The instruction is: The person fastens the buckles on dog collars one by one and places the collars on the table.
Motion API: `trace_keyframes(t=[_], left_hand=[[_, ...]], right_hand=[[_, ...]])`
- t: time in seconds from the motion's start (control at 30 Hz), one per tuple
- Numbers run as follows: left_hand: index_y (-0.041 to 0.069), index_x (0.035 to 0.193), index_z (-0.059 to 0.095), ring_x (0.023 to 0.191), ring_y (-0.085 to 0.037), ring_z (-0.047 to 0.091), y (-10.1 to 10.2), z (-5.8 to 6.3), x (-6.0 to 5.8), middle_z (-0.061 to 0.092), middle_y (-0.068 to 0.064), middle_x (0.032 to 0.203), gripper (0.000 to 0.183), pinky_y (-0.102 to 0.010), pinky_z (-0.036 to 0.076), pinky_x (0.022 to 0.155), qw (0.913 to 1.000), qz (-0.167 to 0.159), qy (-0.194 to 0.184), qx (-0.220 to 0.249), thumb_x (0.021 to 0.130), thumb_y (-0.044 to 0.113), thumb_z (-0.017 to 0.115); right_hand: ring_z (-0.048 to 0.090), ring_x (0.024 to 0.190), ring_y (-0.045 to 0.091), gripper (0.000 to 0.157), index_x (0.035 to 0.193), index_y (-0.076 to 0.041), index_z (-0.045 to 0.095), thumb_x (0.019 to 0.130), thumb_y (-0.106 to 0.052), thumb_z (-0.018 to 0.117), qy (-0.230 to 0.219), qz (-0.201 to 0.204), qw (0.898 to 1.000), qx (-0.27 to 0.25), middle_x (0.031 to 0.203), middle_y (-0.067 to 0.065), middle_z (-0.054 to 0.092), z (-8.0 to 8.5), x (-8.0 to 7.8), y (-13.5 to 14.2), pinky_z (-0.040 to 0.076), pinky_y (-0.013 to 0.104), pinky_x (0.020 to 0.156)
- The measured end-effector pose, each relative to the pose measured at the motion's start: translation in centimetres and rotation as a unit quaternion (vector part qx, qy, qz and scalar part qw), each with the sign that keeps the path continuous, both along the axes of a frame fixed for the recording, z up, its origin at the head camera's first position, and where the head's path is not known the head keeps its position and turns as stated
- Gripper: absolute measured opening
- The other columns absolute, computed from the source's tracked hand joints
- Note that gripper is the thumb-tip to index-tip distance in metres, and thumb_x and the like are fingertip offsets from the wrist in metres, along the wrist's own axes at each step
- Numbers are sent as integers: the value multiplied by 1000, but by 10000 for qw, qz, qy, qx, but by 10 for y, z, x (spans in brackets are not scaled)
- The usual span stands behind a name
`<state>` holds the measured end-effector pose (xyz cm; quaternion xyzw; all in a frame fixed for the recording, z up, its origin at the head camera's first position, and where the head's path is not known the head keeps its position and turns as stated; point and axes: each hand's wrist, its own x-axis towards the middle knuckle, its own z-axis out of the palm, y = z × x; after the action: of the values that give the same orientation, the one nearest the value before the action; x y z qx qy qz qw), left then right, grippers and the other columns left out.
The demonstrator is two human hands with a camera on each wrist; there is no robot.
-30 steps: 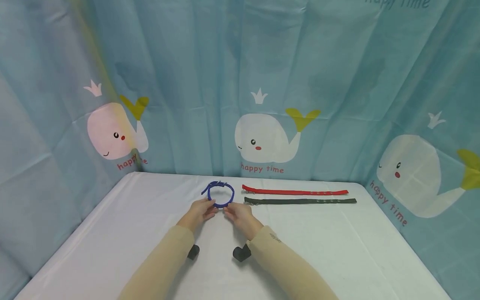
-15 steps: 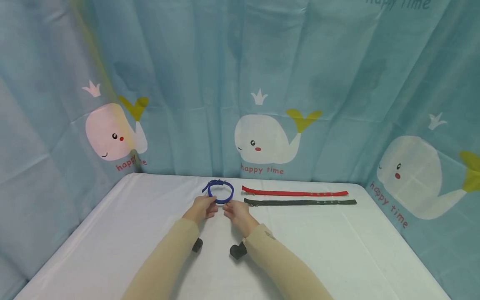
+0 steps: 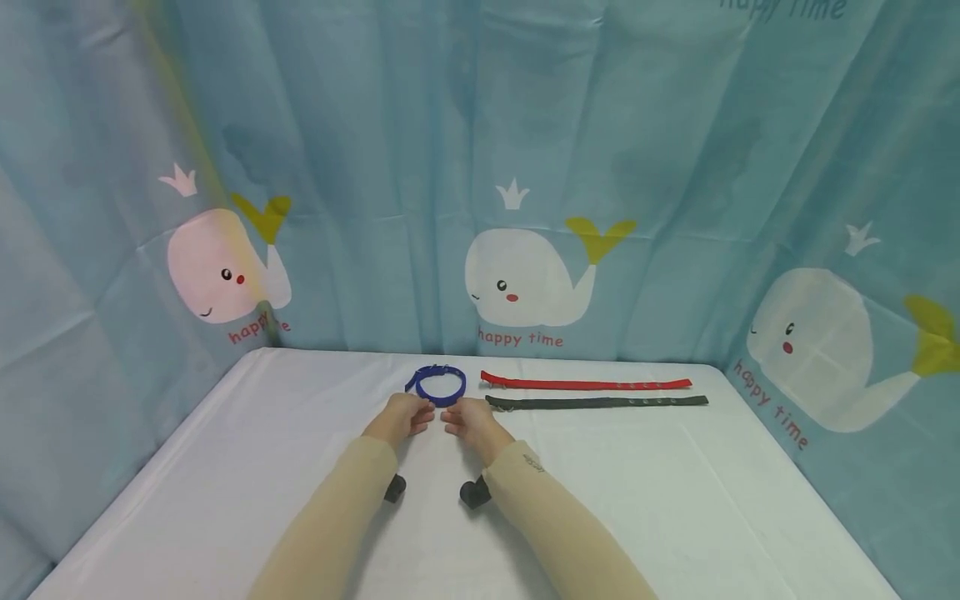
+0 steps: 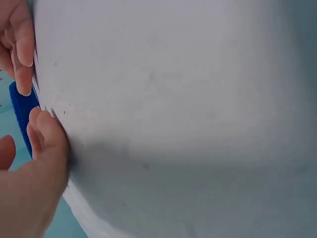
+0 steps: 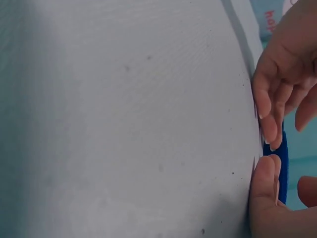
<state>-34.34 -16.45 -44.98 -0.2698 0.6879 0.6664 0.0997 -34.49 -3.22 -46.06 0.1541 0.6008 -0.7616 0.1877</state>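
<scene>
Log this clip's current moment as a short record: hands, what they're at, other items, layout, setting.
Left hand: at the near left edge of the blue strap, thumb and fingers apart
Right hand: at its near right edge, thumb and fingers apart
Contact: cannot tell
Blue strap: looped, tail sticking out left
Other items: red strap, dark green strap
Layout: both stretched out right of the loop, red farther from the person
Surface: white-covered table
Backdrop: blue curtain with whale prints

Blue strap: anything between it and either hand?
Nothing visible: the left hand and right hand are at the blue strap's near edge. The red strap and green strap lie off to the right.
</scene>
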Motion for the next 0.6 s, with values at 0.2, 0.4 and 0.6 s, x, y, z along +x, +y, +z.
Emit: trace_keyframes(t=[0.2,0.4,0.6], left_hand=[[-10,146,28,93,-20,65,0,2,9,62,-21,122,52,-31,52,86,9990,-70,266,354,99,-2,48],[-9,146,30,79,-14,64,-2,2,22,65,-20,112,53,-25,52,72,9982,-224,550,93,98,0,50],[-9,144,33,79,-14,66,-6,3,34,61,-24,123,52,-25,52,69,9971,-299,704,-7,97,0,52]], right_hand=[[62,107,29,37,133,14,44,98,2,44,86,48,9999,19,119,26,60,0,0,1,51,36,89],[60,110,29,43,139,12,40,97,4,46,246,216,9995,-4,126,26,56,1,6,3,50,35,91],[64,95,21,40,137,10,46,98,1,45,575,300,9979,48,124,25,59,6,17,18,54,32,82]])
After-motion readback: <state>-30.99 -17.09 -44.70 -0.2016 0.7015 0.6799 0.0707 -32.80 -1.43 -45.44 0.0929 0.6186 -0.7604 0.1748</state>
